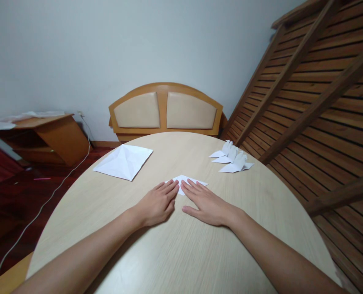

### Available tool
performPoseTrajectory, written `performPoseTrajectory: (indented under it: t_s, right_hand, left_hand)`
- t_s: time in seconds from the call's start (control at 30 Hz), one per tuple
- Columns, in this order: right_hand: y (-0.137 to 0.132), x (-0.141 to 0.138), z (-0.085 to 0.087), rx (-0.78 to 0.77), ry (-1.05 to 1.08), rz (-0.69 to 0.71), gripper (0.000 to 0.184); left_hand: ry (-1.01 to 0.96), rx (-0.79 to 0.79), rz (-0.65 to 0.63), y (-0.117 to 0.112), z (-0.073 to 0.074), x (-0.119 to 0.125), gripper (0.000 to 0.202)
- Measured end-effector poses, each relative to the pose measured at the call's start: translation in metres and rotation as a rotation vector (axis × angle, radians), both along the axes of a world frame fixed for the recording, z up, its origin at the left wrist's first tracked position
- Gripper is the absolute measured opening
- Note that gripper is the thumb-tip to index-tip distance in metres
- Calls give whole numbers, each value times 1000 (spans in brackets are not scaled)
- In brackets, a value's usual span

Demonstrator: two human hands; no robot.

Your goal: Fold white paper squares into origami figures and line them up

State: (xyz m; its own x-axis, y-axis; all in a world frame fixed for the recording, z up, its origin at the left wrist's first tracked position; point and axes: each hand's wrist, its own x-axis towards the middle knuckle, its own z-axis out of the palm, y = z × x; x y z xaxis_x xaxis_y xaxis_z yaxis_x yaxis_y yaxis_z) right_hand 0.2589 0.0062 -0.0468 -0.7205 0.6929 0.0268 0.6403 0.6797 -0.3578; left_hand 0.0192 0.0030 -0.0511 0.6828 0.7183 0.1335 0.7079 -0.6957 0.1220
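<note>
A small folded piece of white paper [181,178] lies flat near the middle of the round table. My left hand [160,202] rests on its left part, palm down, with the fingers stretched out. On the right part lies my right hand [204,203], fingers flat and the thumb spread away to the left. Both hands press from above and grasp nothing. Fingers cover much of the paper; its top point, a bit of the middle and the right tip show. Several white folded paper cranes [232,158] stand in a row to the right, apart from my hands.
Stacked creased white paper sheets [124,162] lie at the table's left. The round pale wooden table [181,253] spans the front. Behind it stands a padded headboard [165,108]. A slatted wooden frame [316,102] leans at the right; a white cable [46,202] crosses the floor at left.
</note>
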Motion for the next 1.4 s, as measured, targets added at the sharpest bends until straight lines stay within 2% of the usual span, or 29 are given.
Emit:
performPoseTrajectory:
  t_s: [0.13,0.27,0.43,0.57,0.8,0.87,1.03,1.2,1.4]
  right_hand:
    - [2,6,2,-51,-18,-39,86]
    - [1,4,6,-76,-41,-59,89]
    - [-1,2,6,-28,-12,-64,84]
    - [-1,5,6,-14,-28,-61,84]
    - [-4,15,8,40,-94,-124,87]
    - [-2,16,11,118,-78,-132,78]
    - [10,13,14,272,62,-173,35]
    - [20,9,1,293,218,-251,38]
    - [24,9,-9,264,267,-198,35]
  left_hand:
    - [133,-2,104,-9,4,3,61]
    - [163,70,212,-16,7,10,61]
    - [72,54,52,-20,2,21,60]
    - [-3,8,58,-17,-3,21,56]
    - [-48,-2,82,-16,-1,19,56]
    - [-49,-27,81,-16,1,19,57]
    - [-51,-38,33,-17,7,19,56]
    - [-59,-62,-66,-18,12,18,57]
    - [-84,-79,-93,-17,10,16,57]
